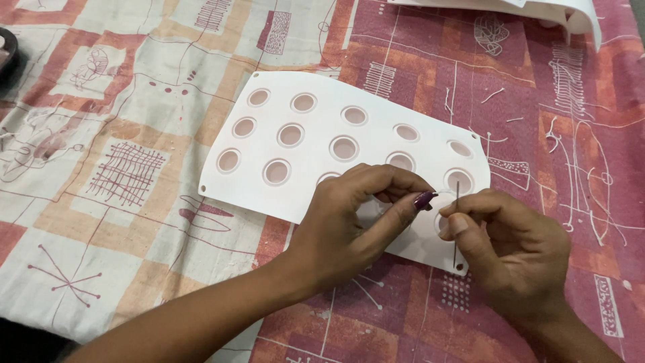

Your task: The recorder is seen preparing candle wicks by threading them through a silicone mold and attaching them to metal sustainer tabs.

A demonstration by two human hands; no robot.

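Observation:
A white mould sheet (316,87) with several round cavities lies on a patterned cloth. Over its near right corner my left hand (349,222) pinches a short whitish wick piece (443,192) between thumb and fingers. My right hand (514,252) sits just right of it, thumb and forefinger closed on a thin dark needle (457,191) that stands upright. The two hands nearly touch at the fingertips. They hide a few cavities of the mould.
The cloth (134,175) is printed in beige, orange and maroon patches. Several short white wick scraps (494,95) lie scattered on it at the right. Another white sheet (571,13) shows at the top right edge, and a dark round object (8,50) at the far left.

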